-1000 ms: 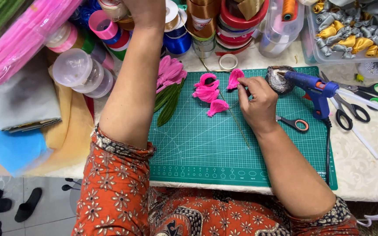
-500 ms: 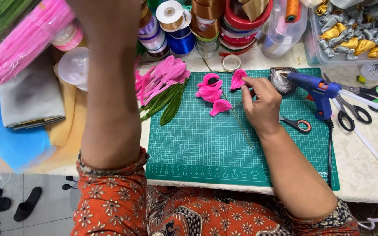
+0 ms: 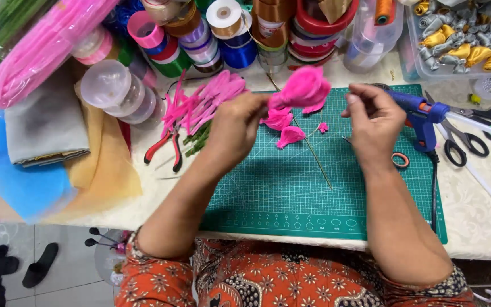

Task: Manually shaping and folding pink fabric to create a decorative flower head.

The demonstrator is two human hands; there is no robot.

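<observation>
Pink ribbon flower (image 3: 305,88); teal cutting mat (image 3: 291,193) w/ pale grid; blue glue gun (image 3: 419,111); red-handled pliers (image 3: 166,148); green- & black-handled scissors (image 3: 473,131); orange floral-print clothing (image 3: 291,278); blue, yellow & grey fabrics (image 3: 46,148).

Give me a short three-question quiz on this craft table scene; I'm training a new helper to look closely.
1. True or false: the left hand holds the pink ribbon flower above the green cutting mat.
2. Which tool lies just right of the right hand? A) blue glue gun B) a hammer C) a paintbrush
3. What lies on the table left of the mat, beside the pink ribbon strips?

Key: 1. True. 2. A. 3. The red-handled pliers.
</observation>
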